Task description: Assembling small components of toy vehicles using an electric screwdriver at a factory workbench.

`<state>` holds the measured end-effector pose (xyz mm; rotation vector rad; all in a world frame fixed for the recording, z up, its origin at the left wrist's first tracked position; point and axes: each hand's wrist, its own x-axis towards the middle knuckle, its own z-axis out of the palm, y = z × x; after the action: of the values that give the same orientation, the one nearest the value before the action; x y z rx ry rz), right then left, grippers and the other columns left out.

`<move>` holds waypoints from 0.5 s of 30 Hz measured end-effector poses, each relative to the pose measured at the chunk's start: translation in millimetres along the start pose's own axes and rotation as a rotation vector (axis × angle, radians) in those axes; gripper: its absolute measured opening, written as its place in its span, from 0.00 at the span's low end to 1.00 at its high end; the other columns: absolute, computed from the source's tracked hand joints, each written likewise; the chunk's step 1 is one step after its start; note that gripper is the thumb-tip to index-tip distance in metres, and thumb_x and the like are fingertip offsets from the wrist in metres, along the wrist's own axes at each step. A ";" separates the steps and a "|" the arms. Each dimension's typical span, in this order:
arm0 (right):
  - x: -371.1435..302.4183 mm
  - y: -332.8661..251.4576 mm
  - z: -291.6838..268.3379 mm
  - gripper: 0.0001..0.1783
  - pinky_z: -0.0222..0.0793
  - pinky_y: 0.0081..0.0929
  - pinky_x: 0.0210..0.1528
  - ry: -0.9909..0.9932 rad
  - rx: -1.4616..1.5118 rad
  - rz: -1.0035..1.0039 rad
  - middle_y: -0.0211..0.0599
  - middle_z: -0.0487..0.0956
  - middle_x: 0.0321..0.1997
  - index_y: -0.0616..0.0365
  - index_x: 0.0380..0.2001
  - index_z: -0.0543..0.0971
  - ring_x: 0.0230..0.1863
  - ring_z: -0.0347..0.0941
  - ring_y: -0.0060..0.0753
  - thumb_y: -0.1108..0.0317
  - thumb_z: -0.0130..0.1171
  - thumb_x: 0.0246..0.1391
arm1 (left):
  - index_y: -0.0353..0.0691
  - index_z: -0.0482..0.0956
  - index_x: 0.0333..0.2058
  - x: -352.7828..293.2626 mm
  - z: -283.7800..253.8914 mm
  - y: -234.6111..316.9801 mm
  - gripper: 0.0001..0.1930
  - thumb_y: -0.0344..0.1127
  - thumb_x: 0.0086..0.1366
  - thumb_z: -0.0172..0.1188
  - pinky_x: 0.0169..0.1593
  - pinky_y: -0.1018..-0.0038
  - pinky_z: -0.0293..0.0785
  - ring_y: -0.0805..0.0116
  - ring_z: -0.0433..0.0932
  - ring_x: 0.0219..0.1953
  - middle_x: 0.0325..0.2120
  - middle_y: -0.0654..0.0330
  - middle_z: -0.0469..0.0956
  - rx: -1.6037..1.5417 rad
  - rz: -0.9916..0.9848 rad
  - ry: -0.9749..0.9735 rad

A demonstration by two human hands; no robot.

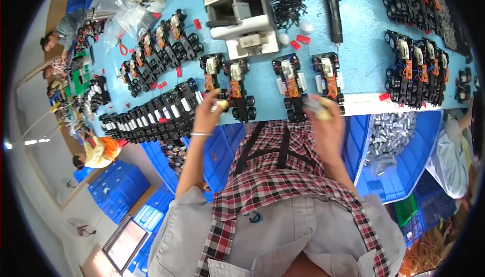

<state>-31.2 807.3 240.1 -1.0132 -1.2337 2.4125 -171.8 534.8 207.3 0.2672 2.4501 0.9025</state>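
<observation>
Four-wheeled toy car chassis with black wheels and orange wires stand along the near table edge. My left hand (206, 114) is closed at the rear end of the leftmost chassis (211, 70), with a pale yellow cover on a fingertip. Beside it stands a second chassis (237, 82), apart from the fingers. My right hand (328, 123), smeared by motion, pinches a silver cylinder (314, 106). That cylinder is between the rear ends of a chassis (289, 77) and the rightmost one (329, 72). Both of these carry silvery cylinders at their sides.
A grey-white bench machine (242, 17) and a black electric screwdriver (331, 9) are behind the chassis. More chassis stand in rows at left (156, 113) and right (417, 70). A blue bin (404, 186) of silver cylinders is below the edge. Other people sit at far left.
</observation>
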 end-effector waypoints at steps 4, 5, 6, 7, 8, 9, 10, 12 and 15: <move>35.8 118.4 91.0 0.13 0.63 0.22 0.49 -0.060 0.130 -0.002 0.33 0.69 0.42 0.61 0.42 0.67 0.45 0.66 0.24 0.76 0.46 0.51 | 0.36 0.67 0.48 0.2 45.7 -5.3 0.23 0.33 0.52 0.59 0.26 0.78 0.67 0.75 0.69 0.21 0.22 0.60 0.73 -0.066 -0.043 0.050; 45.0 138.6 102.7 0.12 0.62 0.20 0.48 -0.004 0.114 -0.004 0.32 0.69 0.41 0.61 0.41 0.67 0.44 0.65 0.23 0.76 0.45 0.51 | 0.33 0.66 0.46 4.1 42.7 10.1 0.25 0.36 0.50 0.59 0.33 0.66 0.70 0.52 0.75 0.30 0.27 0.48 0.75 0.001 -0.059 0.044; 50.2 154.3 105.6 0.11 0.61 0.17 0.47 0.057 0.099 -0.007 0.31 0.68 0.40 0.61 0.40 0.67 0.42 0.64 0.21 0.76 0.45 0.52 | 0.32 0.66 0.46 6.6 44.1 16.6 0.25 0.37 0.50 0.59 0.33 0.64 0.70 0.50 0.74 0.30 0.27 0.47 0.75 0.056 -0.038 0.057; 49.4 161.1 109.8 0.10 0.58 0.17 0.47 0.050 0.016 -0.023 0.32 0.68 0.39 0.62 0.40 0.65 0.42 0.63 0.21 0.74 0.45 0.53 | 0.32 0.66 0.45 7.6 41.2 16.1 0.24 0.37 0.50 0.59 0.33 0.62 0.69 0.49 0.74 0.31 0.28 0.46 0.75 0.116 -0.025 0.087; 48.3 165.8 109.7 0.10 0.58 0.17 0.47 0.052 0.000 -0.028 0.32 0.68 0.39 0.62 0.40 0.65 0.42 0.63 0.21 0.74 0.45 0.53 | 0.33 0.67 0.44 9.0 40.6 9.6 0.24 0.39 0.50 0.59 0.32 0.61 0.69 0.48 0.74 0.31 0.28 0.44 0.74 0.096 -0.011 0.091; 47.5 168.5 106.4 0.10 0.58 0.17 0.46 0.027 -0.037 -0.026 0.31 0.68 0.39 0.61 0.40 0.65 0.42 0.63 0.20 0.74 0.45 0.53 | 0.33 0.67 0.44 10.7 38.1 5.2 0.24 0.39 0.50 0.59 0.32 0.61 0.69 0.48 0.74 0.31 0.28 0.44 0.74 0.080 -0.009 0.086; 45.8 167.9 104.9 0.10 0.58 0.17 0.45 0.003 -0.075 -0.021 0.31 0.68 0.38 0.61 0.41 0.65 0.41 0.63 0.20 0.74 0.45 0.54 | 0.31 0.67 0.44 11.2 36.5 1.4 0.24 0.38 0.50 0.59 0.31 0.63 0.69 0.50 0.75 0.29 0.27 0.46 0.75 0.067 0.006 0.073; 47.7 165.6 106.2 0.09 0.59 0.17 0.44 0.043 -0.127 0.075 0.30 0.68 0.37 0.61 0.38 0.65 0.40 0.63 0.19 0.74 0.46 0.53 | 0.29 0.68 0.44 11.6 34.3 -1.3 0.23 0.37 0.50 0.59 0.31 0.66 0.70 0.52 0.75 0.28 0.25 0.47 0.75 0.038 0.024 0.050; 53.4 163.2 107.9 0.08 0.60 0.18 0.41 0.019 -0.178 0.039 0.29 0.68 0.35 0.60 0.35 0.64 0.38 0.64 0.19 0.75 0.48 0.51 | 0.34 0.68 0.44 10.9 34.0 0.1 0.22 0.40 0.52 0.57 0.31 0.59 0.68 0.47 0.73 0.30 0.28 0.45 0.74 0.027 0.055 0.092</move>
<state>-129.0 667.9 129.8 -1.1150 -1.4567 2.3487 -163.1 557.5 181.0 0.3101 2.5528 0.9238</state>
